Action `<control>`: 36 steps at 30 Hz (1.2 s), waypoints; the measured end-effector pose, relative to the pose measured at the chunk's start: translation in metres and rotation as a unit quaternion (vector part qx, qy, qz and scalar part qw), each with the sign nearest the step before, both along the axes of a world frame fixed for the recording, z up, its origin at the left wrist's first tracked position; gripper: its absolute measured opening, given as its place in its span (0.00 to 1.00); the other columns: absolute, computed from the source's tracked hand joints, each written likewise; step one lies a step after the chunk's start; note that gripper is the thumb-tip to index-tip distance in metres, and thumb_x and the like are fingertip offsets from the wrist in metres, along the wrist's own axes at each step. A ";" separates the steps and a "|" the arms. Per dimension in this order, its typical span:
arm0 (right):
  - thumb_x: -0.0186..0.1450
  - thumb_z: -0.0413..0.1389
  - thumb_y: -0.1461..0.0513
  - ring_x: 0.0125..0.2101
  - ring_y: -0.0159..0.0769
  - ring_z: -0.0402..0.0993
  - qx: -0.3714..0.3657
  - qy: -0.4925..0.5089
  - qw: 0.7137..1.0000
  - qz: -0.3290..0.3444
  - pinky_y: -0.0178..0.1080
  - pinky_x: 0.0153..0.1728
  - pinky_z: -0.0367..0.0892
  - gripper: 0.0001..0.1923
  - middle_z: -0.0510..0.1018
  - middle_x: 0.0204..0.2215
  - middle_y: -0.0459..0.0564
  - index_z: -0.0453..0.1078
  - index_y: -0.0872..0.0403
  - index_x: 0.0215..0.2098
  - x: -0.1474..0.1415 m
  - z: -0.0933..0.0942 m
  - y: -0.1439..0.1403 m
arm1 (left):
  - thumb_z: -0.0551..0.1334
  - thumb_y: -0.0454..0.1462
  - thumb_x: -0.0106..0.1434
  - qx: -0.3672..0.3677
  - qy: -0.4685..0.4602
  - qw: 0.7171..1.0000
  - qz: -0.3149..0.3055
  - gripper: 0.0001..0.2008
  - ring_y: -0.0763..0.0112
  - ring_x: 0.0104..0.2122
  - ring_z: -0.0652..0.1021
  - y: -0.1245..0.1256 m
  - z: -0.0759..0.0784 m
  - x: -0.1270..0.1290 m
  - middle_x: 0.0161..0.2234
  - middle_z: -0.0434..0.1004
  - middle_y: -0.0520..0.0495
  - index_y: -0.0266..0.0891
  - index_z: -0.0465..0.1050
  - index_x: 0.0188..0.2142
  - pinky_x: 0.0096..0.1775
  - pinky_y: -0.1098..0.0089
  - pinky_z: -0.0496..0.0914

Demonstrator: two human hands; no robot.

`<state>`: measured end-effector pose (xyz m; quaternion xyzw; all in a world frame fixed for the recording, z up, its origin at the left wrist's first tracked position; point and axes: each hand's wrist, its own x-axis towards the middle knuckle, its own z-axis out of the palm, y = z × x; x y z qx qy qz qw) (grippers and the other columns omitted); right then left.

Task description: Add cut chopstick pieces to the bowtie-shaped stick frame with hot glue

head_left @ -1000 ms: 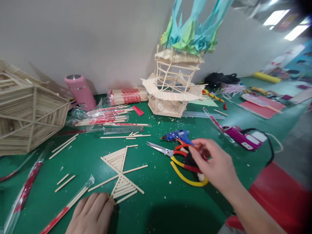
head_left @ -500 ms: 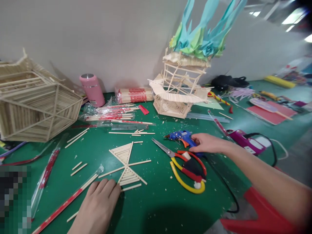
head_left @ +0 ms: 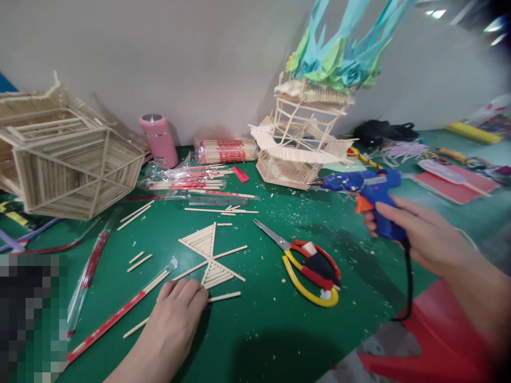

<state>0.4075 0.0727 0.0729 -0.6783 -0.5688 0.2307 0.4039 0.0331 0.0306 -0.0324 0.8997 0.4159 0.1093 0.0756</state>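
Note:
My right hand [head_left: 419, 234] grips a blue glue gun [head_left: 365, 186] with an orange trigger, held up above the green table [head_left: 279, 330], nozzle pointing left. Its black cord hangs down below my wrist. My left hand [head_left: 175, 314] rests palm down on the table, fingertips touching the near edge of a fan-shaped panel of glued wooden sticks [head_left: 209, 258]. Scissors with red and yellow handles [head_left: 311, 266] lie between the two hands.
A large hexagonal stick frame [head_left: 75, 165] stands at the left. A stick tower topped with blue-green paper [head_left: 307, 138] stands at the back, with a pink bottle [head_left: 158, 141] and packs of chopsticks [head_left: 225, 150] nearby. Loose sticks and wrapped chopsticks [head_left: 115, 314] lie scattered.
My right hand reached to the glue gun lying on the table, closed on it and lifted it up to the right. My left hand stayed on the stick panel.

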 end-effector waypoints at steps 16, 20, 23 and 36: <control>0.62 0.51 0.54 0.21 0.31 0.69 -0.133 -0.021 0.968 0.210 0.31 0.22 0.68 0.09 0.73 0.23 0.45 0.67 0.51 0.35 -0.131 -0.049 -0.068 | 0.45 0.29 0.65 0.024 -0.033 0.998 0.039 0.12 0.66 0.33 0.69 -0.025 -0.004 -0.009 0.36 0.70 0.45 0.37 0.66 0.40 0.36 0.64 0.63; 0.61 0.53 0.57 0.22 0.30 0.71 -0.075 -0.077 0.968 0.226 0.29 0.24 0.70 0.08 0.74 0.25 0.44 0.67 0.49 0.38 -0.130 -0.059 -0.073 | 0.46 0.29 0.65 0.025 -0.023 0.998 0.056 0.12 0.66 0.33 0.70 -0.021 -0.003 -0.010 0.36 0.71 0.45 0.38 0.66 0.39 0.36 0.64 0.63; 0.61 0.53 0.59 0.26 0.32 0.74 -0.060 -0.104 0.959 0.257 0.30 0.27 0.71 0.12 0.76 0.29 0.46 0.66 0.48 0.44 -0.131 -0.063 -0.073 | 0.46 0.29 0.65 0.026 -0.036 0.997 0.060 0.11 0.65 0.33 0.69 -0.020 -0.003 -0.011 0.36 0.71 0.45 0.37 0.66 0.38 0.35 0.64 0.63; 0.63 0.51 0.58 0.32 0.36 0.75 -0.096 -0.109 0.952 0.270 0.34 0.32 0.72 0.12 0.77 0.32 0.47 0.66 0.48 0.45 -0.141 -0.063 -0.068 | 0.46 0.31 0.67 -0.023 -0.074 0.995 0.066 0.10 0.67 0.31 0.67 -0.020 0.000 -0.010 0.34 0.69 0.47 0.37 0.65 0.36 0.32 0.65 0.61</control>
